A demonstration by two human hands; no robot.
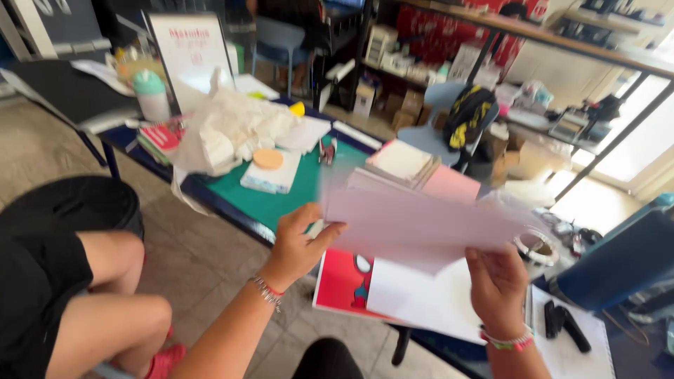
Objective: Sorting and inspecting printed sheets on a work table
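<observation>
A pale pink sheet of paper (414,224), blurred by motion, is held up over the table between both my hands. My left hand (298,245) pinches its left edge, thumb on top. My right hand (497,281) grips its lower right corner. Under the sheet lie a white sheet (421,298) and a red printed picture (344,281). Both wrists wear beaded bracelets.
A green cutting mat (270,203) covers the blue table; on it lie a crumpled white plastic bag (235,130), a tissue box (270,175), stacks of paper (404,161), a tape roll (537,245). A seated person's bare knees (119,281) are at left. A grey chair (449,126) stands behind.
</observation>
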